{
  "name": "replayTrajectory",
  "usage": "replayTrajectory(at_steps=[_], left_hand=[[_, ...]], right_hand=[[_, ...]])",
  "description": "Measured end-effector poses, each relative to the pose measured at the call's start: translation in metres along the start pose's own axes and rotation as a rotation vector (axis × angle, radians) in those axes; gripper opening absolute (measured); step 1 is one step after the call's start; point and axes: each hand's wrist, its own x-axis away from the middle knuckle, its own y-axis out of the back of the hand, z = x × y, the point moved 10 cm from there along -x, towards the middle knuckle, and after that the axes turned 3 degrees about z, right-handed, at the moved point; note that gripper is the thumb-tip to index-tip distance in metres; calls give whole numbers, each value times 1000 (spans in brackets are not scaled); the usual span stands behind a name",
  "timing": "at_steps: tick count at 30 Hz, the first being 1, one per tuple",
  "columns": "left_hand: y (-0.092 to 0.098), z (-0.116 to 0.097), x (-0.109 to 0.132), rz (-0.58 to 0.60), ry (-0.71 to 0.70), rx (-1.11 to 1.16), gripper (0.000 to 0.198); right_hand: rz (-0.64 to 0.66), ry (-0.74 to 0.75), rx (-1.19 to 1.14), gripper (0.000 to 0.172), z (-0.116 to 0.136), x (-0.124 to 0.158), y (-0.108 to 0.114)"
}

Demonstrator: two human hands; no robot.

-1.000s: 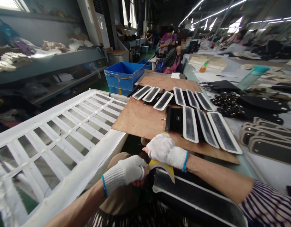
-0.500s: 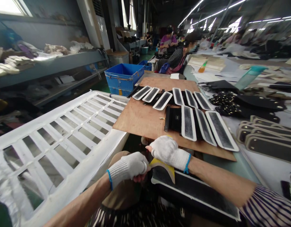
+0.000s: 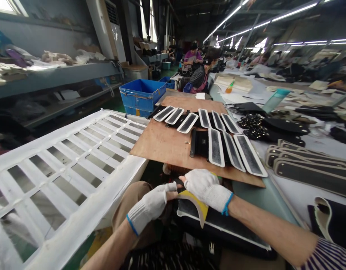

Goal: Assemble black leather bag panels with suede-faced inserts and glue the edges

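Note:
A bent yellow sheet [image 3: 202, 207] with a pale edge arches over the left end of a long black panel with a white border [image 3: 226, 223]. My right hand [image 3: 203, 185], in a white fingerless glove, is closed over the top of the sheet, its thumb pointing left; its other fingertips are hidden. At the sheet's left corner, my left hand [image 3: 154, 202] in a matching glove has thumb and forefinger stretched toward it, appearing to pinch the edge. The black panel lies in front of my lap, on dark material.
A brown board [image 3: 161, 144] bears several white-edged black strips [image 3: 216, 148]. On the left stands a white slatted frame [image 3: 85, 161], with a blue bin [image 3: 142, 95] behind it. To the right lie stacked grey-edged straps [image 3: 308, 170] and dark metal fittings [image 3: 250, 125]. Co-workers sit farther back.
My left hand's fingers have loosened from a tight curl and stretched out at the sheet's corner. My right hand stays over the sheet. The view has shifted slightly right.

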Motion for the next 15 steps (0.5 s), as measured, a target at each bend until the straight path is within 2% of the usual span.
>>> replayTrajectory(at_steps=[3,7,12,15], left_hand=[[6,9,-2,-85,-10,53,42],[10,9,-10,-119,17,74,41],[14,0,-11,-189,-14,-36,25],[19,-2,-8,-247,-25,-110,25]], right_hand=[[7,-5,12,53,1,1,0],[-13,-22,14,49,-1,7,4],[-43,-35,-25,48,-2,21,9],[-54,-44,-45,49,-9,36,11]])
